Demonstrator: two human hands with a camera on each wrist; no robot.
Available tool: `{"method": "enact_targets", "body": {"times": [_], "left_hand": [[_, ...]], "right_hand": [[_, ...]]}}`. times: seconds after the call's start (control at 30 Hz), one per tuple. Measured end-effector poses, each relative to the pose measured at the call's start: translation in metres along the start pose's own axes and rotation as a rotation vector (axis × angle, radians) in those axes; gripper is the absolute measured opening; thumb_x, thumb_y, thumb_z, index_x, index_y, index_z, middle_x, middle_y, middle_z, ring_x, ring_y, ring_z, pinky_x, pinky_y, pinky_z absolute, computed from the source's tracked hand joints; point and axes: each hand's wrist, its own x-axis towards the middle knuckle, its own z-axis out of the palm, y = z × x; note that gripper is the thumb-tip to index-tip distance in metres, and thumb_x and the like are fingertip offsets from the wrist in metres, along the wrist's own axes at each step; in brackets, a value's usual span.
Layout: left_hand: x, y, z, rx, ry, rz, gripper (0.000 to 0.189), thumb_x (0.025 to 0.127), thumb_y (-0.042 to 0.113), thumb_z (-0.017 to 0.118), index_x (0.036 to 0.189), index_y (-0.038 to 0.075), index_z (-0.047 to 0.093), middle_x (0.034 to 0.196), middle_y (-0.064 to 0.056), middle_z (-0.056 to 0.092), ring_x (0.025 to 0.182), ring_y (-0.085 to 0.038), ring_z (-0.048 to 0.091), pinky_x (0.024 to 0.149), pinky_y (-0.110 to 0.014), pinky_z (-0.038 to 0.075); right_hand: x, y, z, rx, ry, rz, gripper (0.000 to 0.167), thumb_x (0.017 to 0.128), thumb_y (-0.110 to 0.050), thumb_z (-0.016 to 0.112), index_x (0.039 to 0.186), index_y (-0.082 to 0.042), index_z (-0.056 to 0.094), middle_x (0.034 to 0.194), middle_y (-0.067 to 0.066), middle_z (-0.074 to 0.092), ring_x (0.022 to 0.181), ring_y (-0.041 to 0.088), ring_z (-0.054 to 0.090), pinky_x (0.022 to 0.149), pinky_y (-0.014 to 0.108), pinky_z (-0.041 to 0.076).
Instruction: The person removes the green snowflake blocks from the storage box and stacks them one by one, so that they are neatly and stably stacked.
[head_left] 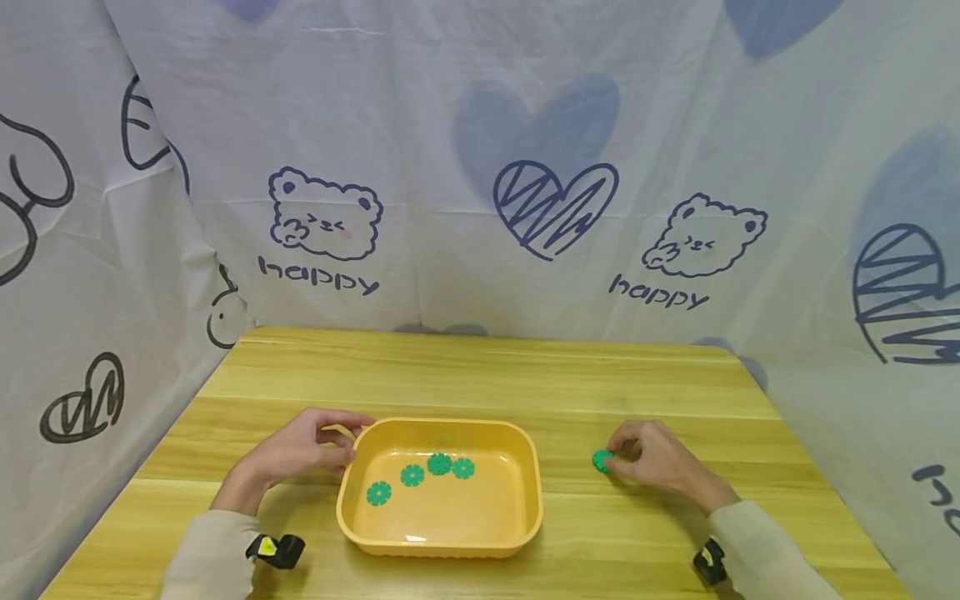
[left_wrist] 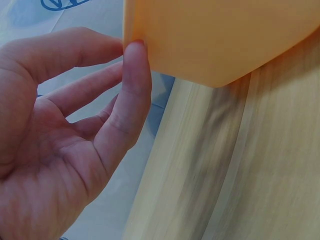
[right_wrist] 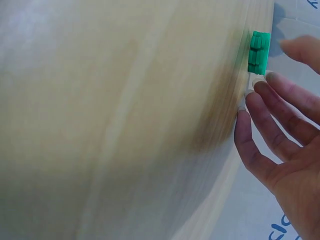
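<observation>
A yellow rectangular plastic tray (head_left: 442, 546) stands on the table. Several green notched plastic discs (head_left: 378, 493) lie on its floor, two of them overlapping. My left hand (head_left: 300, 446) holds the tray's far left corner. In the left wrist view, the fingertips (left_wrist: 135, 60) sit at the rim and on the wall. Off to the tray's right, my right hand (head_left: 656, 458) is at a small stack of green notched discs (head_left: 602, 461). The right wrist view shows that stack (right_wrist: 258, 52) edge-on, with the index fingertip right beside it and the thumb a little apart.
The wood-patterned table (head_left: 585, 550) extends around the tray. A white curtain (head_left: 420, 167) printed with bears and hearts hangs behind and on both sides. Each wrist wears a black band (head_left: 276, 550).
</observation>
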Motion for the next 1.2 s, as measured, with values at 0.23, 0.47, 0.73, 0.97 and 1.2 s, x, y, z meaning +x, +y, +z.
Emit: {"method": "enact_targets", "body": {"times": [0.23, 0.47, 0.73, 0.97, 1.2], "left_hand": [[0.001, 0.000, 0.000, 0.005, -0.002, 0.003, 0.053, 0.092, 0.003, 0.067, 0.141, -0.011, 0.054, 0.122, -0.031, 0.058, 0.092, -0.016, 0.068, 0.074, -0.035, 0.066], [0.001, 0.000, 0.000, 0.005, -0.006, 0.001, 0.053, 0.092, 0.003, 0.067, 0.141, -0.011, 0.053, 0.121, -0.032, 0.060, 0.092, -0.017, 0.068, 0.075, -0.037, 0.066], [0.001, 0.000, -0.001, 0.009, -0.007, 0.002, 0.054, 0.092, 0.003, 0.067, 0.142, -0.011, 0.053, 0.119, -0.030, 0.061, 0.091, -0.017, 0.068, 0.075, -0.038, 0.066], [0.001, 0.002, 0.000, 0.017, -0.004, -0.001, 0.054, 0.092, 0.004, 0.067, 0.142, -0.011, 0.052, 0.118, -0.029, 0.061, 0.092, -0.018, 0.069, 0.075, -0.038, 0.066], [0.000, 0.002, 0.000, 0.013, -0.002, -0.007, 0.054, 0.092, 0.003, 0.068, 0.143, -0.010, 0.053, 0.121, -0.030, 0.059, 0.093, -0.018, 0.068, 0.075, -0.038, 0.066]], "right_hand": [[-0.001, -0.002, -0.002, 0.008, 0.002, 0.019, 0.008, 0.095, -0.020, 0.072, 0.095, -0.013, 0.076, 0.092, -0.002, 0.072, 0.079, 0.001, 0.064, 0.068, 0.021, 0.059], [0.010, -0.021, -0.008, -0.011, 0.017, 0.022, 0.012, 0.092, -0.017, 0.075, 0.099, -0.008, 0.077, 0.096, 0.000, 0.074, 0.084, 0.006, 0.065, 0.070, 0.020, 0.060], [0.029, -0.070, -0.011, 0.035, -0.006, -0.056, 0.017, 0.090, -0.011, 0.075, 0.106, -0.005, 0.077, 0.103, 0.011, 0.076, 0.087, 0.013, 0.067, 0.069, 0.022, 0.062], [0.044, -0.112, -0.003, 0.093, -0.055, -0.126, 0.019, 0.090, -0.011, 0.076, 0.108, -0.005, 0.076, 0.104, 0.012, 0.076, 0.088, 0.018, 0.069, 0.072, 0.037, 0.066], [0.060, -0.141, 0.008, 0.136, -0.119, -0.222, 0.020, 0.090, -0.009, 0.076, 0.108, -0.002, 0.075, 0.102, 0.013, 0.075, 0.086, 0.024, 0.069, 0.070, 0.032, 0.065]]}}
